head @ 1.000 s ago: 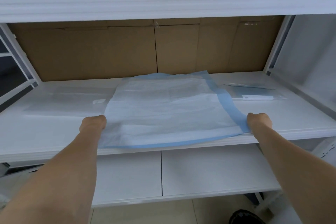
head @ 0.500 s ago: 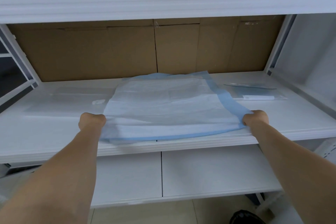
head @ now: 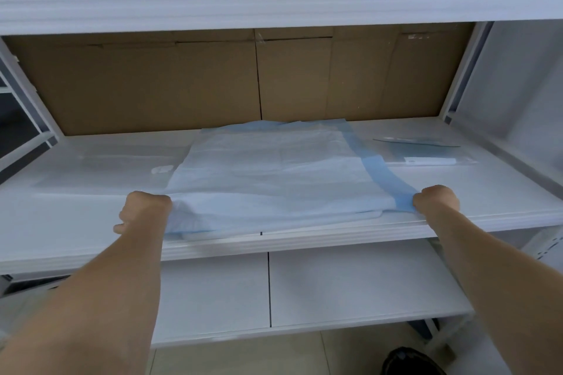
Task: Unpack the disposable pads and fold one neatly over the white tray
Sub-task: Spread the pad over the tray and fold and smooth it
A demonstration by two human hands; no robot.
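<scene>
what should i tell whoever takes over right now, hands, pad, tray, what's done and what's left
Left hand: shut on the near left corner of the pad.
Right hand: shut on the near right corner, at the blue border.
Pad: unpacked, spread on the middle shelf, near edge at the shelf front. The tray beneath is mostly hidden.
Empty wrapper: flat on the shelf, to the right.
Done: unpacking, spreading.
Left: fold the edges neatly over the tray, smooth, let go.
</scene>
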